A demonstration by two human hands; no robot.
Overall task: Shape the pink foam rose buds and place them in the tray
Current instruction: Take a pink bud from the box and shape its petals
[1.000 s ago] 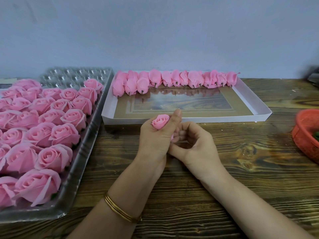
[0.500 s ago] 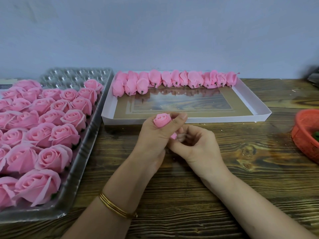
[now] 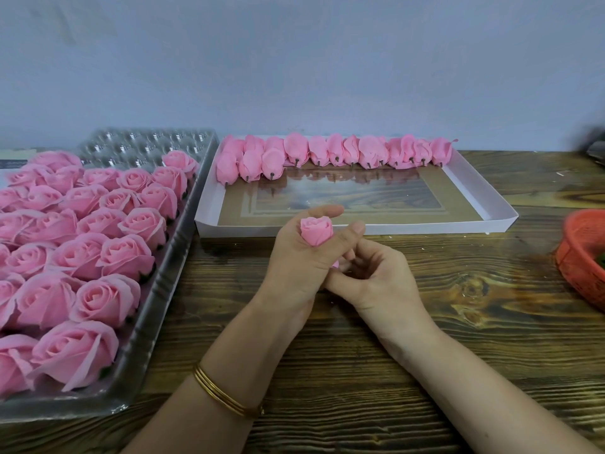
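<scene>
Bud (image 3: 316, 231) risen | left hand (image 3: 294, 257) fingers clamp it | right hand (image 3: 376, 276) pinches its base

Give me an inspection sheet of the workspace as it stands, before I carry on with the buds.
Surface: wooden table, dark grain.
Job's things: rose bud upright in the left hand; white tray holds shaped buds in a row along its far wall, three more in front at the left; clear plastic tray on the left holds open roses.
Clutter: red basket at the right edge; dark object at far right, too blurred to name.
Hands: left hand grips the bud; right hand curls at the bud's lower end, contact hidden.
Cables: nothing seen.
Surroundings: plain pale wall behind the table.
</scene>
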